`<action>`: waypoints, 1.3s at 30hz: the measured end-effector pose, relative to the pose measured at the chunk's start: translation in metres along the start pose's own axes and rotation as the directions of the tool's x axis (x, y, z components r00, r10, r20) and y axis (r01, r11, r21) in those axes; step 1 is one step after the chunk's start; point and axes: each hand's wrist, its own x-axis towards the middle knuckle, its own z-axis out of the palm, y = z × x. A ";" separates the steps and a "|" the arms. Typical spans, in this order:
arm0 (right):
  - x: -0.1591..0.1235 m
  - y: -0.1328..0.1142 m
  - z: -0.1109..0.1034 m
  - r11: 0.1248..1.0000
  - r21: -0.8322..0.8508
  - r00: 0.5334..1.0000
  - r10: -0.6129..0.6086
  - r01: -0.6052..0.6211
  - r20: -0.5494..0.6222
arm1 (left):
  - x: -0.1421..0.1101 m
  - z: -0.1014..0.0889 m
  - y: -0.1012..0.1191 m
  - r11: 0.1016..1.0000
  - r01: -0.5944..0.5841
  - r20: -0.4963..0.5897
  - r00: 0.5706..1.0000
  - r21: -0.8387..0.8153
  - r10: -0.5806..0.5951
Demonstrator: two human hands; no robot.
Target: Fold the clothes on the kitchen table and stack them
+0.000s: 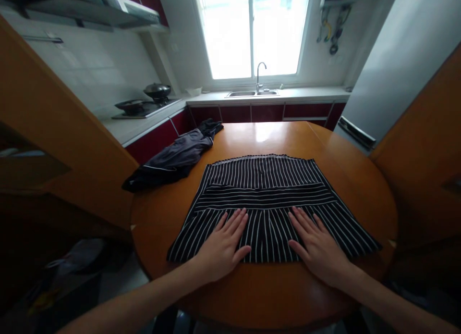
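Note:
A black garment with white stripes (264,194), perhaps a skirt or shorts, lies spread flat on the round wooden table (259,295). Its wide edge faces me, and a band with crosswise stripes runs over its middle. My left hand (225,245) rests palm down on the left part of the near edge, fingers stretched out. On the right part, my right hand (317,250) lies flat in the same way, fingers spread. Neither hand grips the cloth. The fabric under both palms is hidden.
Dark grey and black clothes (176,154) lie heaped on the table's left edge. Beyond the table are a sink (252,93) under a window and a stove (144,108) with pans. A refrigerator (392,60) stands at the right, and wooden panels flank both sides.

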 end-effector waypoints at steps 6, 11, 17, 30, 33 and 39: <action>-0.059 0.084 -0.003 0.966 -0.121 0.973 0.226 -0.230 -0.047 | -0.068 0.011 -0.047 0.962 0.232 -0.110 0.970 0.146 -0.218; -0.058 0.096 -0.024 0.958 -0.086 0.958 0.265 -0.275 -0.113 | -0.077 -0.013 -0.041 0.961 0.245 -0.184 0.958 0.127 -0.220; -0.016 0.024 -0.045 0.983 0.053 0.982 -0.179 0.176 0.062 | -0.040 -0.040 -0.013 0.999 -0.051 0.033 0.998 -0.012 0.051; 0.040 0.024 -0.019 0.982 0.159 0.982 -0.129 0.106 0.139 | 0.009 -0.022 -0.075 0.985 0.002 0.079 0.997 -0.175 0.012; 0.054 0.032 -0.022 0.977 0.191 0.976 -0.128 0.094 0.176 | 0.023 -0.032 -0.097 0.965 0.012 0.080 0.997 -0.263 0.010; 0.115 0.098 -0.029 0.979 0.203 0.999 0.013 -0.002 -0.053 | 0.090 -0.036 -0.181 0.921 0.172 -0.124 0.966 -0.350 -0.228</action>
